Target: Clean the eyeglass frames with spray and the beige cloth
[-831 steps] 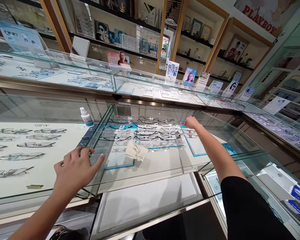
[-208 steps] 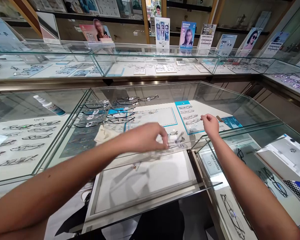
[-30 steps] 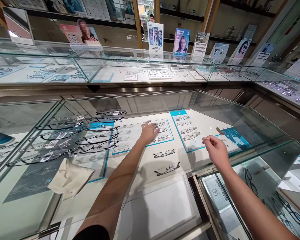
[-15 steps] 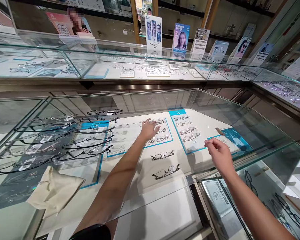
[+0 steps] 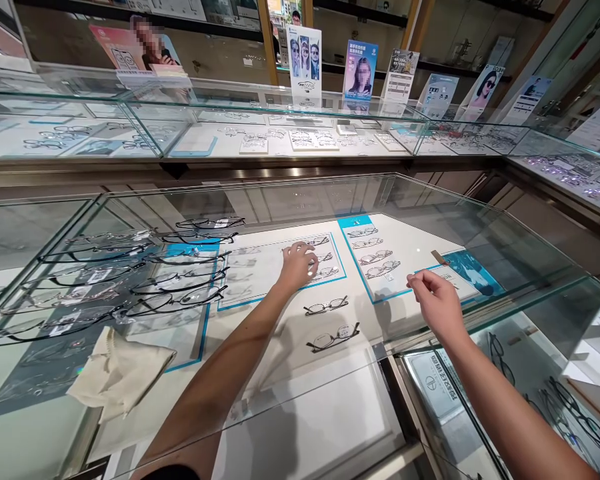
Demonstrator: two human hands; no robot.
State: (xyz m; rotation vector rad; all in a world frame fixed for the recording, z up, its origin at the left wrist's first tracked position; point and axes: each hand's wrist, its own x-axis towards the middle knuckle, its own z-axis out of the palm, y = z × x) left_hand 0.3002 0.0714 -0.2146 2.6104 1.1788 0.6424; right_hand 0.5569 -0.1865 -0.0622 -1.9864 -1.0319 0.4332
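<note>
Just beside the left grip (image 5: 297, 265) lie eyeglasses (image 5: 327, 272); whether it clasps any, I cannot tell.

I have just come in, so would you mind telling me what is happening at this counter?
A person's curled left hand is at a column of eyeglasses on a blue-bordered card in a glass display case; its grip is unclear. The right hand is by the near end of a second card, and I cannot tell whether it holds anything. Two more pairs of eyeglasses lie nearer the person. A rumpled cream cloth is at the picture's left, near dark-framed eyeglasses.
</note>
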